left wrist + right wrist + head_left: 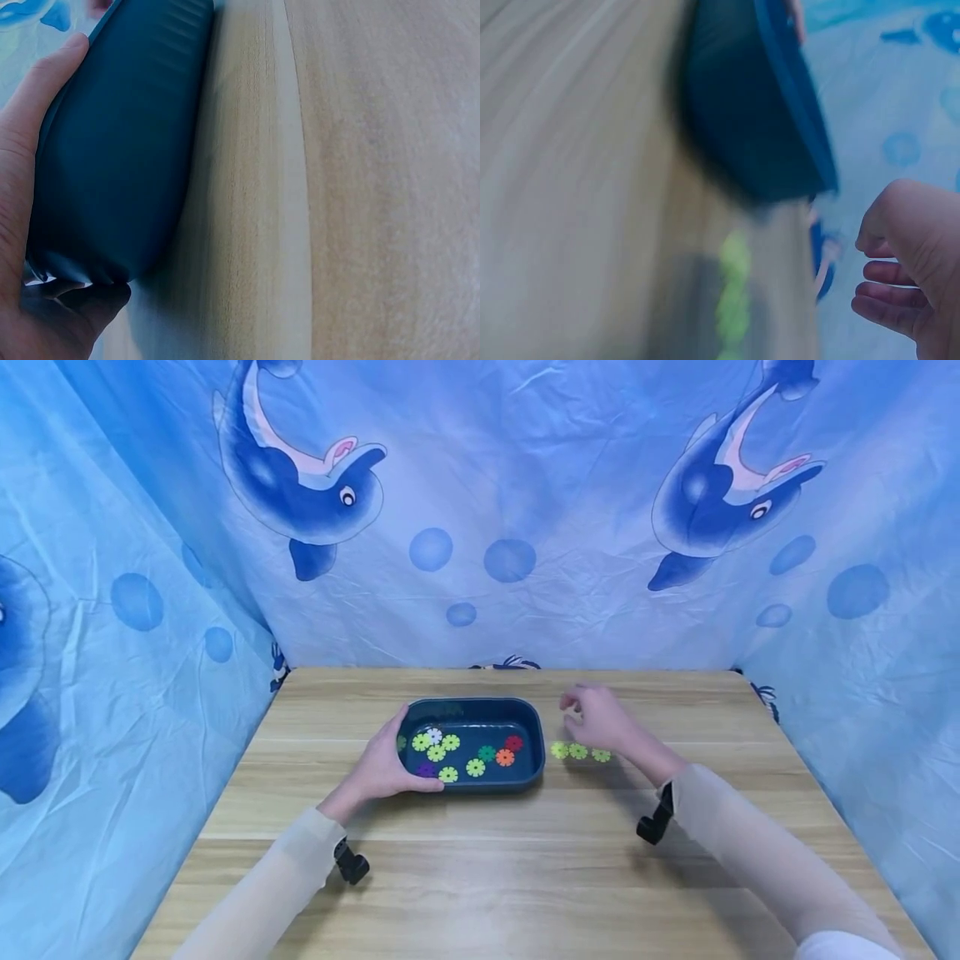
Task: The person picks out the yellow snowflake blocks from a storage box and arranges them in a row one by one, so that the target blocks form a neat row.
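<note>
A dark blue rectangular tray (pixel 480 787) stands on the wooden table with several flower-shaped notched discs in it. Most are yellow-green, like this yellow-green disc (pixel 476 767); an orange disc (pixel 505 757), a red disc (pixel 513 742), a green disc (pixel 487 753), a white disc and a purple disc lie among them. My left hand (pixel 381 763) grips the tray's left end, thumb along the near side. Right of the tray, three yellow-green discs (pixel 577 751) lie in a row. Above them hovers my right hand (pixel 600 717), fingers loosely bent, with nothing visible between them.
The wooden table (pixel 480 877) reaches back to a blue curtain (pixel 480 468) printed with dolphins and bubbles. More curtain hangs along both sides. Each wrist carries a black camera mount, such as the right mount (pixel 656 817).
</note>
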The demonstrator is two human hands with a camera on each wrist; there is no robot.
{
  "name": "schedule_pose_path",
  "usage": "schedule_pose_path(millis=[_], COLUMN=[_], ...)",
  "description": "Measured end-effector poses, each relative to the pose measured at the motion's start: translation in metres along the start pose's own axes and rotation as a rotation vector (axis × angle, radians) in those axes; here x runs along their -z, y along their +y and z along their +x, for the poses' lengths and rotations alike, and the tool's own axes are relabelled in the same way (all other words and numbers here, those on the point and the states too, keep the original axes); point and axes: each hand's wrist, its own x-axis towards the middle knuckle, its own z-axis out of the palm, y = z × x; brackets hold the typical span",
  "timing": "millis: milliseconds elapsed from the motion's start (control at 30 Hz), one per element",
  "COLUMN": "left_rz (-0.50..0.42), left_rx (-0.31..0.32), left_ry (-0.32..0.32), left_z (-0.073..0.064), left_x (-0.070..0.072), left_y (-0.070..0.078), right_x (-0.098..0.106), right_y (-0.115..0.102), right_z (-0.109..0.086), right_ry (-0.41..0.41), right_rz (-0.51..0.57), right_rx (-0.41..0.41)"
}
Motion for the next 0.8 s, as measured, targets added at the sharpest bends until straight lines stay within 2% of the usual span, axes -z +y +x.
schedule_pose_path(millis=[133,367,467,633,800], left_rz=[0.003,-0.013,-0.019,-0.033,-0.032], left_rx=[-0.002,-0.016,-0.020,-0.025,-0.033], left_ry=[0.001,0.007,0.007,-0.011,-0.007], left_z=[-0.002,0.003,0.005,0.003,0.003], left_x=[0.000,0.001,0.002,0.000,0.000], left_y=[-0.001,0.000,0.000,-0.003,-0.005], right_x=[-0.006,-0.034,-0.048,-0.069,-0.082], right_y=[-0.032,-0.070,-0.083,-0.098,-0.104], right_z=[0.025,0.057,0.062,0.062,0.061], right_ry=[-0.009,-0.140,-0.222,-0.406,-0.496], right_rz=[0.008,0.028,0.015,-0.011,-0.081], right_rx=[0.072,0.178,0.222,0.279,0.276])
